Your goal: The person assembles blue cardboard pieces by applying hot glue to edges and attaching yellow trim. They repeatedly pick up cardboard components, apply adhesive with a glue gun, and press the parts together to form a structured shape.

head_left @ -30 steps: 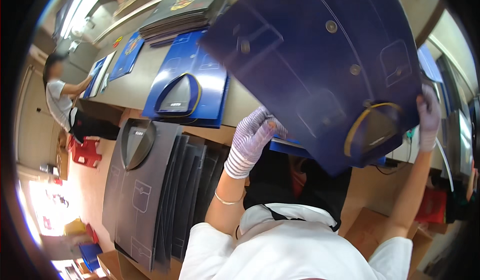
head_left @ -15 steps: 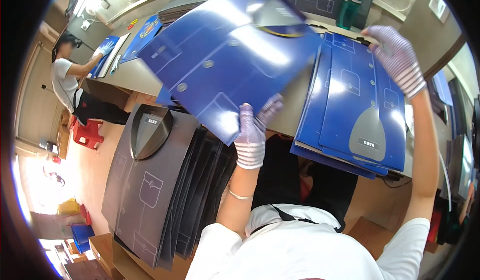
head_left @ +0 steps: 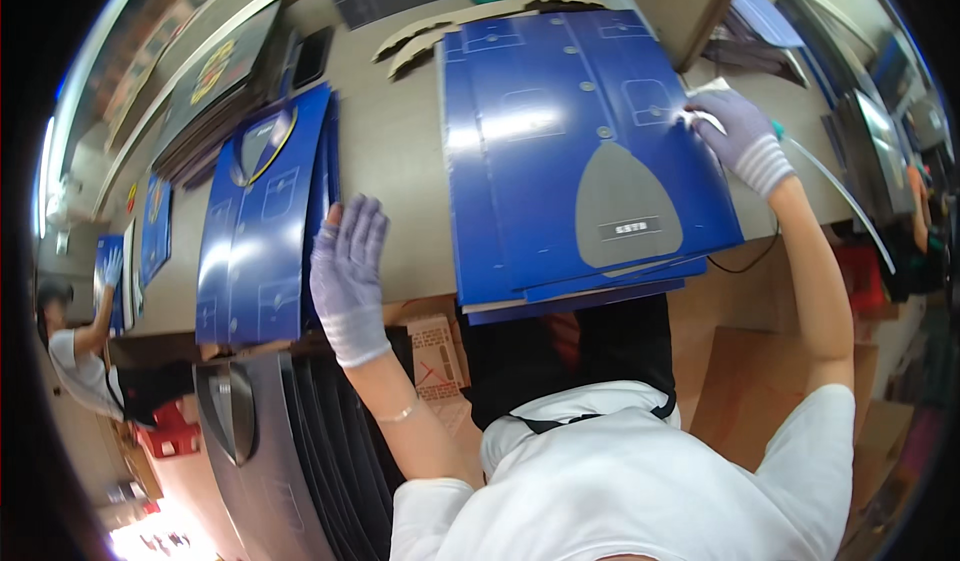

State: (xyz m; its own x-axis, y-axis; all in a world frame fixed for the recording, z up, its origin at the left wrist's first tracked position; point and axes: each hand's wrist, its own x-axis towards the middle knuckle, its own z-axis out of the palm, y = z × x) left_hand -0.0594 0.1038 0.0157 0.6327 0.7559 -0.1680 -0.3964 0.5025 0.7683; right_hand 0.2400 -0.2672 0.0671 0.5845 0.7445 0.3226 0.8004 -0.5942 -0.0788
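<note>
A stack of flat blue cardboard sheets printed like shirts [head_left: 560, 151] lies on the grey worktable [head_left: 400, 161] in front of me. My right hand [head_left: 735, 136], in a pale knitted glove, rests at the stack's right edge and pinches a small white piece. My left hand [head_left: 348, 276], gloved too, is spread flat with fingers apart, touching the right edge of a second blue stack [head_left: 262, 221] on the table's left.
Dark grey flattened sheets [head_left: 260, 451] stand in a row below the table's front edge. More dark sheets [head_left: 215, 86] lie at the back left. A person [head_left: 75, 346] works at the far left. A black cable [head_left: 745, 261] hangs right of the stack.
The blue sheet that I held up in both hands now lies on the right stack. My left hand has let go and moved to the left stack.
</note>
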